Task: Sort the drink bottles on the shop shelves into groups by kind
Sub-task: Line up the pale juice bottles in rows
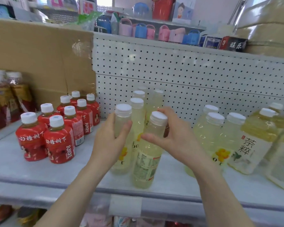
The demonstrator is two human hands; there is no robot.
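Left hand (112,136) is clamped round the shoulder of a pale drink bottle (121,160), thumb in front and fingers behind. The right hand (172,138) is curled round the neck of a second pale bottle (146,163) just beside it at 3 o'clock. Both bottles stand near the middle of the shelf (39,171), the second tilted toward 1 o'clock. More pale bottles (137,102) line up behind them at 12 o'clock. Step in hand, as judged: closing up the pale-drink group. Red juice bottles (59,128) already sit together at 9 o'clock. Further pale bottles (215,128) and yellower tea bottles (252,141) stand mixed at 3 o'clock. The next move likely calls for righting the tilted bottle, setting both in line with the row, then parting pale from tea. Hard to make out: whether the held bottles' bases touch the shelf, and how many stand in the back row. The tea bottles at far 3 o'clock are cut off and blurred.
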